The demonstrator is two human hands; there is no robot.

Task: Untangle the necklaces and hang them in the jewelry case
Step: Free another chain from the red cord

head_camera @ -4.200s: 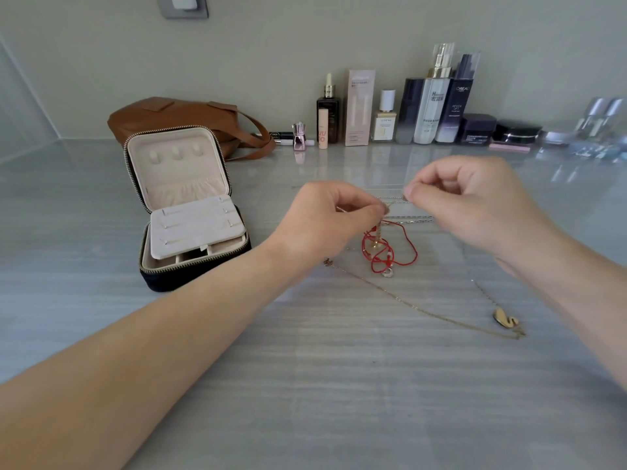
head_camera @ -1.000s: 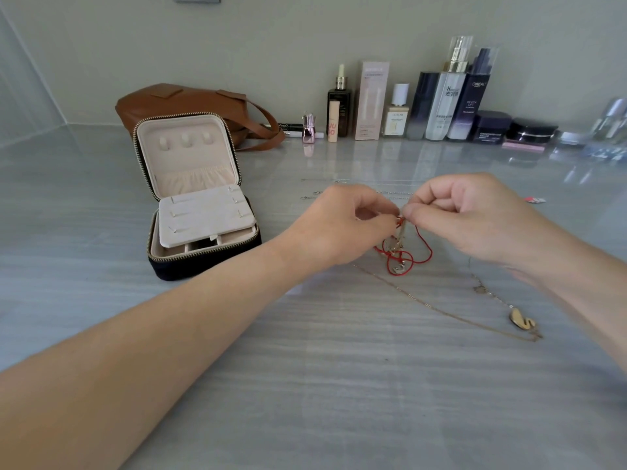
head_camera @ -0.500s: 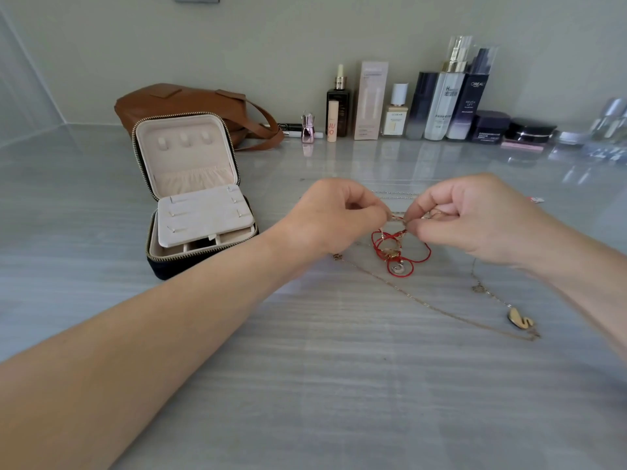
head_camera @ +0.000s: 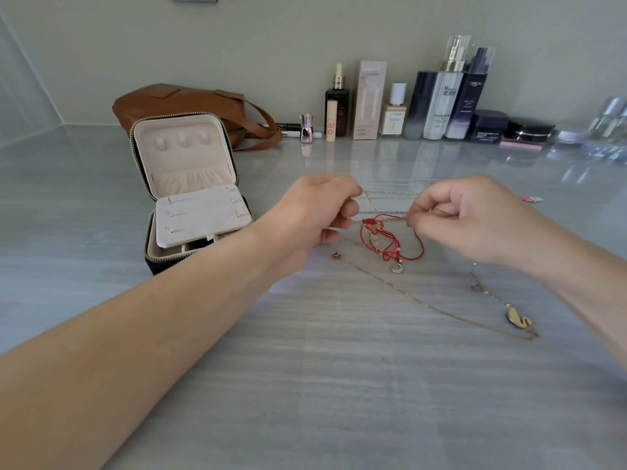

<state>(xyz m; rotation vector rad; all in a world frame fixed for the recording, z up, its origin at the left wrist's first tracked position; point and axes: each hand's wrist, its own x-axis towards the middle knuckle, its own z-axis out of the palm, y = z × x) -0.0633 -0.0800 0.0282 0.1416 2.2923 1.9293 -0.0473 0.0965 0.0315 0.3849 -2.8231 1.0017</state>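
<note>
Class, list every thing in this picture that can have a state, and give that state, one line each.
Jewelry case: open, lid upright, hooks bare.
Red cord necklace: tangled, partly raised off the table.
Thin chains: caught in the tangle, stretched between the hands.
Swan-pendant chain: lying on the table.
Left hand: pinches the thin chains.
Right hand: pinches the red cord necklace.
Cosmetic bottles: upright, capped.

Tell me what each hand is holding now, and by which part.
The left hand pinches a thin chain close to the red cord necklace; the right hand pinches that necklace's upper loop.
</note>
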